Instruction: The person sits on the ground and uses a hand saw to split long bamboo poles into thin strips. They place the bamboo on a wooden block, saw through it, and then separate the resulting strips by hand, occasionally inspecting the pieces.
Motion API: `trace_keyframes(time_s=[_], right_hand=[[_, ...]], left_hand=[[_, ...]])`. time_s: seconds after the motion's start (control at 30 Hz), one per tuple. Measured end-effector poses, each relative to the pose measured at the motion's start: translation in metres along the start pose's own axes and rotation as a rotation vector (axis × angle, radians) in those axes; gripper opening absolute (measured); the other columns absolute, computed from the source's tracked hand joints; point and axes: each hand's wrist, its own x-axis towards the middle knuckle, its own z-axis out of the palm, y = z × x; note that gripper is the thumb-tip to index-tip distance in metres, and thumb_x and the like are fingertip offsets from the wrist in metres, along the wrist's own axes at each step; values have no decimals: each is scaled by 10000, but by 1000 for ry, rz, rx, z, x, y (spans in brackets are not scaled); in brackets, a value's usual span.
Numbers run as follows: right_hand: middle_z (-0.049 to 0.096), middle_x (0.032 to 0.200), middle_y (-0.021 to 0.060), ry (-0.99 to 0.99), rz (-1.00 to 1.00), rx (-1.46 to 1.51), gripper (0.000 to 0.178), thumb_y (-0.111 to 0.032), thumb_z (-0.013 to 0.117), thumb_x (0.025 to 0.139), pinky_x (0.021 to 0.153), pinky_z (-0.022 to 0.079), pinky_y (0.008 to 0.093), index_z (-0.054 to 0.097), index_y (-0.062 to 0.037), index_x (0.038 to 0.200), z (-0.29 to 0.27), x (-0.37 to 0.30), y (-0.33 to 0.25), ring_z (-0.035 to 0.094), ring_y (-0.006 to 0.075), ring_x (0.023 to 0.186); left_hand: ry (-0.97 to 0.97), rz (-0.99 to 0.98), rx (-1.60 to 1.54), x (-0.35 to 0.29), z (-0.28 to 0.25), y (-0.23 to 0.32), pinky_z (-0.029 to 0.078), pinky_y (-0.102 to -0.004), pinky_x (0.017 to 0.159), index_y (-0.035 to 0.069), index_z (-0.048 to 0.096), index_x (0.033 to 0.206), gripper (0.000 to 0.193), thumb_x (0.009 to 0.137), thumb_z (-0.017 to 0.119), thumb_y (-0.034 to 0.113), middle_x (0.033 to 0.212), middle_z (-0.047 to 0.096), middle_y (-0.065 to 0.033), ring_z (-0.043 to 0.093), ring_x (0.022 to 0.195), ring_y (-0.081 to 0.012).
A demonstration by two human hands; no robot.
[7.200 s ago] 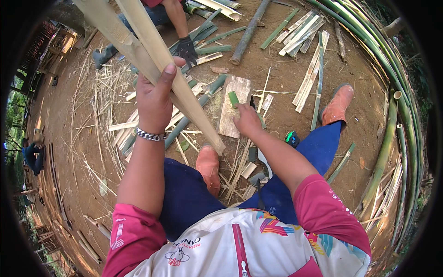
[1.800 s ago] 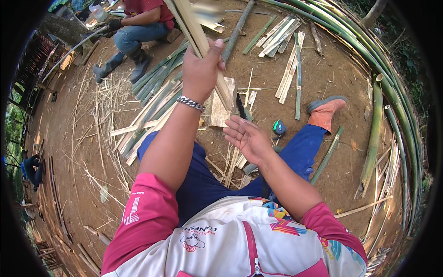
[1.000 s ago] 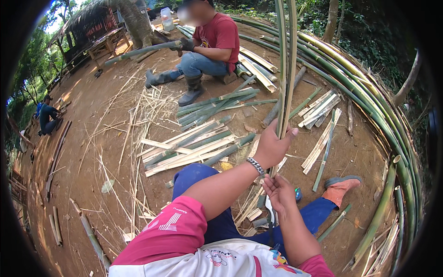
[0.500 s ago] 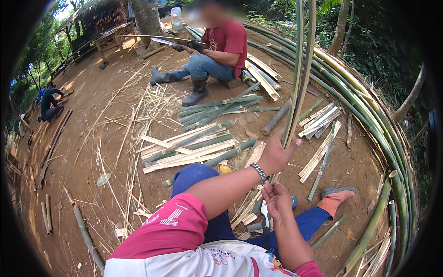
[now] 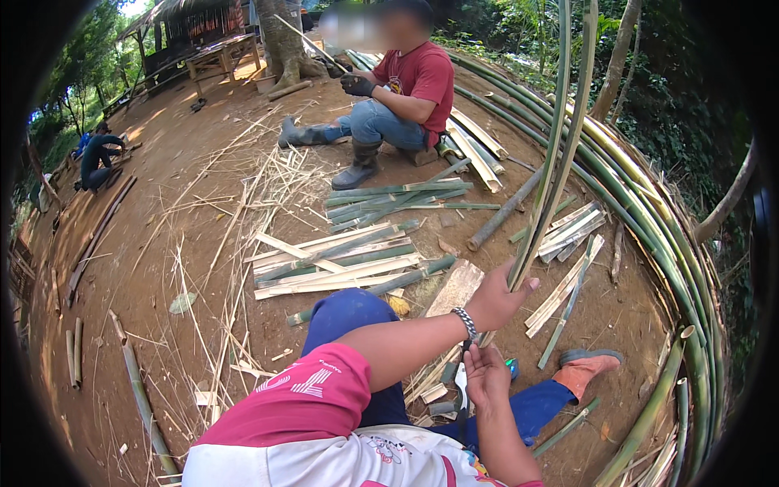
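Long green bamboo strips (image 5: 560,154) stand upright and lean slightly to the right, their tops running out of view. My left hand (image 5: 501,302), with a chain bracelet at its wrist, is closed around them low down. Just below, my right hand (image 5: 488,378) is turned palm up, fingertips curled in at the strips' lower end; that contact is partly hidden. A knife (image 5: 462,380) with a pale blade and dark handle stands beside the right palm, above my lap. Whether the right hand touches the knife does not show.
Split bamboo pieces (image 5: 333,264) lie piled ahead of my knee. A seated person (image 5: 414,89) in a red shirt works beyond them. Long bamboo poles (image 5: 641,195) curve along the right side. Thin shavings (image 5: 243,195) litter the ground; another person (image 5: 99,158) crouches far left.
Both my hands have shifted down a little with the bamboo strips, whose upper part now appears further right. The seated person's hands have drawn up, and their long strip now tilts steeply.
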Motion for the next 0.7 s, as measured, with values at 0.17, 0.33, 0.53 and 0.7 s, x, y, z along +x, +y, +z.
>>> trace_keyframes(time_s=[0.17, 0.33, 0.53, 0.7], right_hand=[[660, 1046, 86, 57, -124, 19, 216, -179, 567, 1041, 855, 586, 330, 566, -26, 1194, 13, 2, -4, 671, 167, 942], [659, 1082, 81, -29, -383, -55, 338, -193, 558, 1051, 823, 582, 286, 526, 4, 1324, 34, 2, -9, 669, 141, 974], [634, 1212, 114, -97, -702, -249, 436, -178, 557, 1052, 845, 565, 266, 491, 26, 1432, 84, 3, -35, 637, 141, 1045], [519, 1430, 138, -370, -860, -695, 497, -121, 593, 1020, 977, 505, 324, 463, 9, 1482, 129, -8, -22, 595, 196, 1176]], left_hand=[[103, 20, -67, -3, 3, 14, 488, -362, 739, 39, 567, 977, 333, 982, 664, 358, 778, 586, -75, 565, 739, -203], [274, 78, -281, 13, -10, 21, 454, -271, 546, 77, 514, 959, 262, 1002, 658, 291, 714, 515, 11, 515, 593, -80], [570, 102, -909, 35, -41, 55, 378, -257, 484, 119, 459, 933, 218, 1036, 601, 247, 675, 416, 32, 406, 522, -71], [904, 0, -1232, 44, -120, 59, 372, -267, 514, 132, 408, 818, 319, 1055, 540, 300, 664, 346, 38, 381, 556, -81]])
